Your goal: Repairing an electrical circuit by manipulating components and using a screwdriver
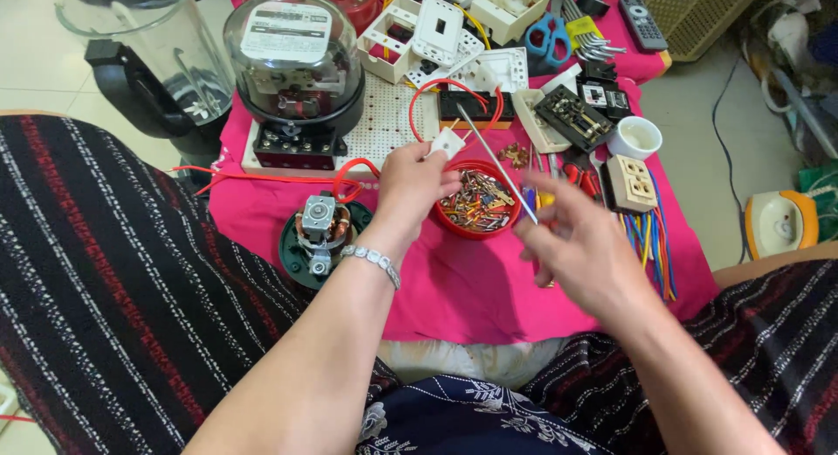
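Observation:
My left hand [410,189], with a silver bracelet on its wrist, pinches a small white plastic electrical part [447,143] just above the red bowl [454,221] of brass screws and small metal parts. My right hand [580,245] holds a screwdriver [494,156] by its handle; the thin metal shaft points up and left across the bowl toward the white part. A red wire [436,93] loops behind the white part. Both hands hover over a bright pink cloth [471,285].
An electricity meter [295,66] under a glass dome stands at the back left, with a small motor [318,232] on a green base in front of it. White switch plates, a beige socket [630,182], a white cup [635,137], coloured wires, blue scissors and a blender jug surround the cloth.

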